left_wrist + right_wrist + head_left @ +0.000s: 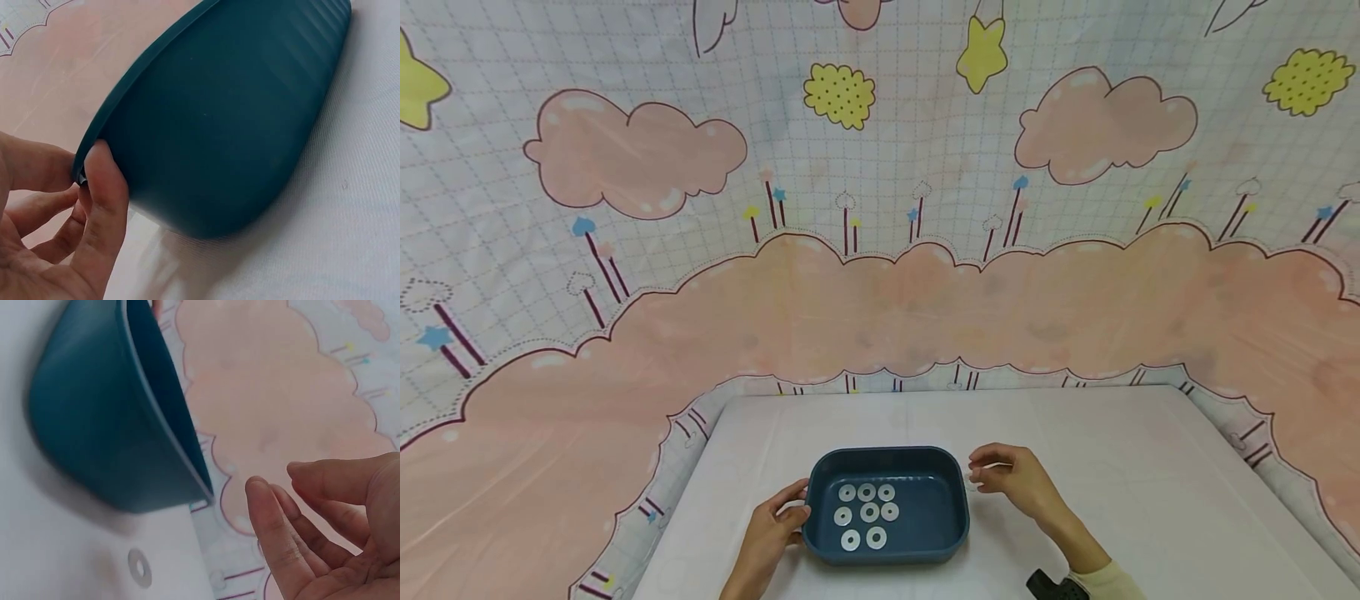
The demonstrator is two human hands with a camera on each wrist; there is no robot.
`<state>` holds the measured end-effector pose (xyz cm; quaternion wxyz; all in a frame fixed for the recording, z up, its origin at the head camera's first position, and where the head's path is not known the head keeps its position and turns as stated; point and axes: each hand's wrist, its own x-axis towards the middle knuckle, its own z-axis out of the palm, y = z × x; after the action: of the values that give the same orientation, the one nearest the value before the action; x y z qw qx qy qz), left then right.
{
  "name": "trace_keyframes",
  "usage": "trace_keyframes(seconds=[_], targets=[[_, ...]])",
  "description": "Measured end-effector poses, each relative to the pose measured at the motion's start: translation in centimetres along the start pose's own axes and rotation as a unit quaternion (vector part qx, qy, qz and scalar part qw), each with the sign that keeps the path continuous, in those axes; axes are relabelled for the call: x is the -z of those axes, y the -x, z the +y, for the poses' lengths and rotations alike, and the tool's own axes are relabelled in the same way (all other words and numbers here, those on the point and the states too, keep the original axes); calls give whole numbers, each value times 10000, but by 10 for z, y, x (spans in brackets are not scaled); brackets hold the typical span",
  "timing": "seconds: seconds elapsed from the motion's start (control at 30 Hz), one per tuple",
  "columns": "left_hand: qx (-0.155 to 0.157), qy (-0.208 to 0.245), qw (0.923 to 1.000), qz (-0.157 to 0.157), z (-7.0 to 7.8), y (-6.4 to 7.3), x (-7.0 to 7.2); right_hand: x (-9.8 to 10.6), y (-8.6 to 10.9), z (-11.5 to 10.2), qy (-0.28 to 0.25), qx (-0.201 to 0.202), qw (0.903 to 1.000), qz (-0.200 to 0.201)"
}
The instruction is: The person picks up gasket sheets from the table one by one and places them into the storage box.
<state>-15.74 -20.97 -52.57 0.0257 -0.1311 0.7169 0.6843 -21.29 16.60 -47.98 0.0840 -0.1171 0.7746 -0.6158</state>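
Note:
A dark blue rectangular tray (925, 546) stands on the white table, with several flat white washers (869, 512) lying in its left half in rough rows. At its left end my left hand (772, 525) pinches the rim; the left wrist view has the thumb (105, 181) against the outer wall. My right hand (1011, 479) is beyond the tray's right end, apart from it, with loosely bent fingers and nothing between them. One more white washer (140, 569) lies on the table close to that end of the tray, below the right hand.
The white tabletop (1075, 433) extends around the tray on both sides. Behind it hangs a printed cloth (925, 308) with clouds and stars. A black device (1057, 586) is at the right wrist, by a pale yellow sleeve (1108, 581).

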Motion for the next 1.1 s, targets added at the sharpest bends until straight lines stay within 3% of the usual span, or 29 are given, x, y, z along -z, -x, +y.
trace_keyframes(seconds=[0.37, 0.6, 0.9, 1.1], targets=[[27, 6, 10000, -8, -2, -1, 1, 12, -2, 19, 180, -78, 9994, 296], [55, 11, 10000, 66, -3, -2, 0, 14, -11, 38, 713, -96, 9963, 477], [109, -35, 9999, 89, -3, -3, 1, 22, -25, 64, 1555, 432, 9868, 142], [76, -18, 9999, 85, -4, -2, 1, 22, -33, 74, 1846, 522, 9814, 97]])
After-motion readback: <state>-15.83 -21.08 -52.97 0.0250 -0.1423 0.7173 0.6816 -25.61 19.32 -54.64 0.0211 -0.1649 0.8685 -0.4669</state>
